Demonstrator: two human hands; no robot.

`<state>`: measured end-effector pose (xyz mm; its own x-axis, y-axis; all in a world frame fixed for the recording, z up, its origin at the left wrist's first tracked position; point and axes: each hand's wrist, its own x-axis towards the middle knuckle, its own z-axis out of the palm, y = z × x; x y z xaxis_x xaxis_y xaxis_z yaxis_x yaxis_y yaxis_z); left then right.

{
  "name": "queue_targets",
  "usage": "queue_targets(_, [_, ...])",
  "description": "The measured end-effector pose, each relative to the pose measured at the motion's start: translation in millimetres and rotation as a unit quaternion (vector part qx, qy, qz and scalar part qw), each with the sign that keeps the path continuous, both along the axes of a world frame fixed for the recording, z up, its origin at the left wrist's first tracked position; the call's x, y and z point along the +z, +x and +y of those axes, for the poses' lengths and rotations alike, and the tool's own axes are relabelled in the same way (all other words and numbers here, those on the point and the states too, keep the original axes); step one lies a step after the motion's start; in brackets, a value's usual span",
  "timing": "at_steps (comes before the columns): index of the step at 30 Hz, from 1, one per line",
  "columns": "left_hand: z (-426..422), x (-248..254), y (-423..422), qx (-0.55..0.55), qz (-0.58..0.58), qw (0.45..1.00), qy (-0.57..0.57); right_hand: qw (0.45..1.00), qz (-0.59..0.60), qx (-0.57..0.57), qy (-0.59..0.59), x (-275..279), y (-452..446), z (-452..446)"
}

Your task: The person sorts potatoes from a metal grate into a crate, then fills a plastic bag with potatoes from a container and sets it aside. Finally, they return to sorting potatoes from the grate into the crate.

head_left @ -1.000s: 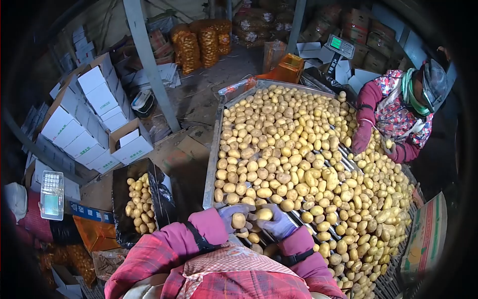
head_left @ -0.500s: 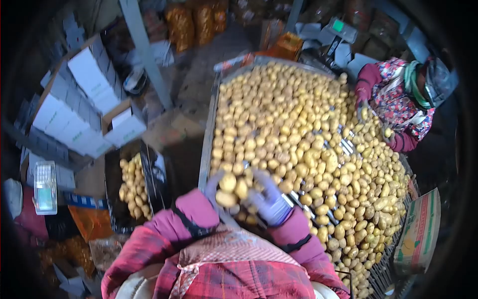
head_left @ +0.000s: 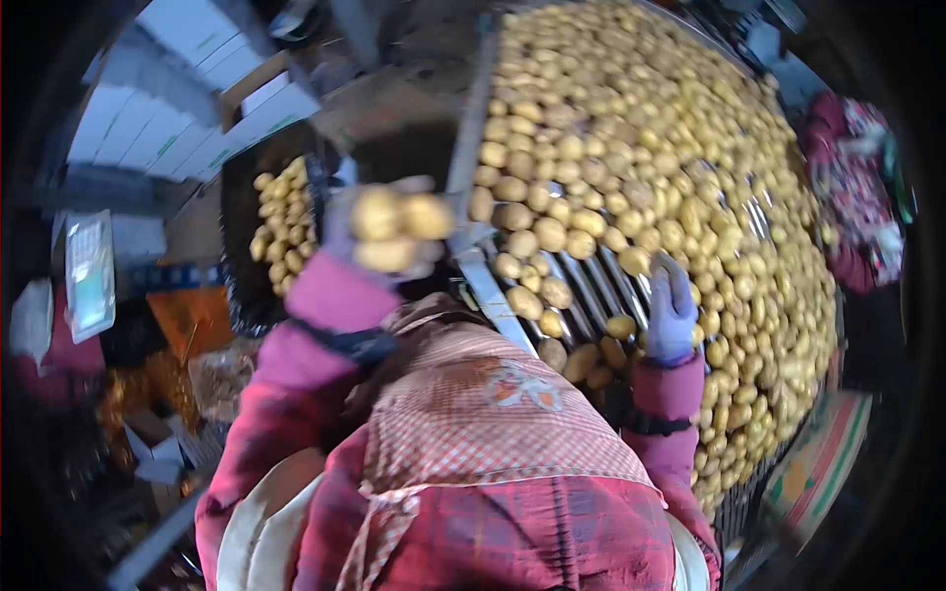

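Note:
My left hand (head_left: 340, 229), in a pale purple glove and smeared by motion, is closed round a few potatoes (head_left: 386, 251) over the gap left of the roller table. Below and left of it, a black-lined box (head_left: 236, 271) holds a heap of potatoes (head_left: 283, 222). My right hand (head_left: 673, 313), in a similar glove, has its fingers stretched forward among the potatoes (head_left: 749, 295) on the rollers. Nothing shows in its grasp. Bare metal rollers (head_left: 589, 286) lie between the table's edge and this hand, with several loose potatoes near them.
The metal table frame (head_left: 496, 295) runs close in front of my body. White cartons (head_left: 138, 123) are stacked at the upper left, and a scale display (head_left: 91, 271) stands at the left. A co-worker (head_left: 857, 187) is across the table at right, above a printed carton (head_left: 823, 463).
My left hand has moved left, off the table, with potatoes in it. My right hand has moved right, away from the left. The view has shifted, and bare rollers show in front of me.

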<state>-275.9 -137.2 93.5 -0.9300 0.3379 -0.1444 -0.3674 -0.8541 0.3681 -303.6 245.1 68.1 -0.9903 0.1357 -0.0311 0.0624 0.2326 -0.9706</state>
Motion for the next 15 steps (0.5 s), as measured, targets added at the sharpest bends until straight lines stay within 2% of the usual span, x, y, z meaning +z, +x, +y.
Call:
queue_targets(1, [-41.2,-37.6,-0.7,-0.075,-0.014,0.994,0.077,1.000,0.014,-0.001,0.020,0.3,1.2,3.1])
queue_targets(2, [-62.1,-20.1,13.1,0.009,0.049,0.997,-0.059,0.999,0.022,-0.004,0.042,0.5,3.3,8.4])
queue_targets(3, [-71.4,-7.1,29.2,0.113,-0.059,0.991,-0.049,0.999,0.006,-0.022,0.030,-3.7,3.5,16.1])
queue_targets(4, [-89.3,-18.9,33.0,0.215,-0.110,0.964,-0.113,0.999,-0.008,-0.035,0.013,-7.8,2.0,20.2])
queue_targets(5, [-138.9,-42.6,45.4,0.121,-0.068,0.975,-0.172,0.999,-0.005,-0.046,0.019,-7.7,1.8,19.4])
queue_targets(6, [-170.5,-51.0,51.8,0.059,-0.080,0.983,-0.154,0.997,0.018,-0.040,0.068,-13.6,-0.5,21.4])
queue_targets(7, [-196.2,-65.6,60.9,0.106,-0.206,0.946,-0.229,0.991,0.044,-0.003,0.129,-4.0,-2.8,17.7])
queue_targets(8, [-231.5,-92.4,73.7,0.152,-0.325,0.884,-0.300,0.979,0.069,0.036,0.190,5.5,-4.9,12.8])
queue_targets(9, [-327.1,-173.7,91.6,0.160,-0.225,0.748,-0.604,0.958,0.120,0.062,0.253,2.5,-7.8,11.1])
queue_targets(10, [-276.7,-135.5,70.8,0.173,-0.233,0.755,-0.588,0.958,0.118,0.057,0.253,0.9,-12.9,7.7])
queue_targets(12, [-151.4,-37.3,22.0,0.199,-0.248,0.769,-0.555,0.869,0.130,0.112,0.464,-1.6,-22.5,-2.9])
queue_targets(14, [-94.1,-23.2,-12.7,0.124,-0.117,0.867,-0.468,0.796,0.103,0.133,0.582,-11.3,-27.7,-17.6])
queue_targets(15, [-61.8,-20.5,-25.0,0.079,-0.091,0.897,-0.425,0.757,0.084,0.152,0.630,-17.8,-29.1,-16.1])
